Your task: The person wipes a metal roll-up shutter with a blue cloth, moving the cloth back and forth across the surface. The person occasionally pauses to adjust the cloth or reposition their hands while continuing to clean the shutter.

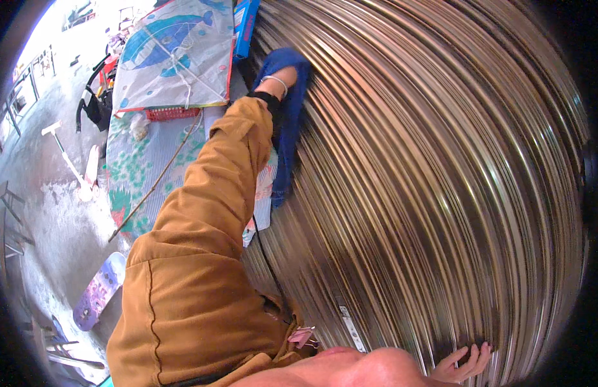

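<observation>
My left hand [286,76] reaches far forward in a brown sleeve, a pale bracelet at the wrist. It is pressed into a dark blue cloth [288,145], which covers most of the fingers. One end of the cloth hangs down along a ribbed metal roller shutter [400,159], and the cloth appears to lie against its slats. My right hand [466,363] shows at the lower right edge. Its fingers are apart and slightly bent beside the shutter, with nothing seen in them; whether they touch the metal I cannot tell.
A whale-patterned kite [178,58] lies over a red basket [170,114] on a patterned cloth [144,164]. A thin stick [156,186] leans there. A blue box [245,29] touches the shutter. A white scooter [69,157] and a purple skateboard [99,292] are on the floor.
</observation>
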`<state>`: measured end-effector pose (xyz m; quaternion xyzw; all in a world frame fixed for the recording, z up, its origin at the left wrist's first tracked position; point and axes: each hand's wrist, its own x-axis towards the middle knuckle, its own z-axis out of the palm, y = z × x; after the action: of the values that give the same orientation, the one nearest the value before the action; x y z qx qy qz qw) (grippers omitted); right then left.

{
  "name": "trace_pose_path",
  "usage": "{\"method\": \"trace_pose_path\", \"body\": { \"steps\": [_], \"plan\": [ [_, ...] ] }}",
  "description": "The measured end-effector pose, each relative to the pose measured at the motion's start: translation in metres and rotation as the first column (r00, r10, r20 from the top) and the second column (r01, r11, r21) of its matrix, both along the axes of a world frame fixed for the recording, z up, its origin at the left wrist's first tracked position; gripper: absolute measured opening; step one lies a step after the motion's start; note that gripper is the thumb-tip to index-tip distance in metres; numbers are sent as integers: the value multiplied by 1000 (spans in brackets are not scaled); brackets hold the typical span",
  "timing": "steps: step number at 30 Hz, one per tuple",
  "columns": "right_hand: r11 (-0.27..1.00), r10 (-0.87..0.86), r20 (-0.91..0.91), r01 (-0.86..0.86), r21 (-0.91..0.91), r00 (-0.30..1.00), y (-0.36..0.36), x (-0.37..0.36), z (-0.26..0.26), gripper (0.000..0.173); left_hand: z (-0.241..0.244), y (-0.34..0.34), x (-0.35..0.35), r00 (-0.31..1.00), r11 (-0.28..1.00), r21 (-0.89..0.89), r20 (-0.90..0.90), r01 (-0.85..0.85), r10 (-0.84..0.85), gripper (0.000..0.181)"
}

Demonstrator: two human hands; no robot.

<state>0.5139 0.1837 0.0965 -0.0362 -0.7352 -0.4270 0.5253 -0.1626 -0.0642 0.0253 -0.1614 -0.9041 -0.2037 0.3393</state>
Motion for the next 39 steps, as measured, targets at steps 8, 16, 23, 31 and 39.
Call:
{"method": "trace_pose_path", "body": {
  "steps": [8,16,23,31,39],
  "plan": [
    [993,-104,10,104,-51,995,1,-11,-6,26,6,-40,-128,994,995,-60,70,-74,78,29],
    [987,-122,118,133,-93,986,12,2,-4,33,6,-53,-122,998,998,25,18,-59,59,30],
    [991,-135,38,135,21,990,1,-13,-1,27,16,-39,-36,1000,980,-197,-4,29,-30,25],
    [976,-190,84,197,-94,978,14,18,-18,27,-2,1,120,984,985,-24,-27,173,-174,20],
    [988,-136,84,141,-64,987,23,23,-20,29,-66,44,233,920,918,184,-250,351,-302,21]
  ]
}}
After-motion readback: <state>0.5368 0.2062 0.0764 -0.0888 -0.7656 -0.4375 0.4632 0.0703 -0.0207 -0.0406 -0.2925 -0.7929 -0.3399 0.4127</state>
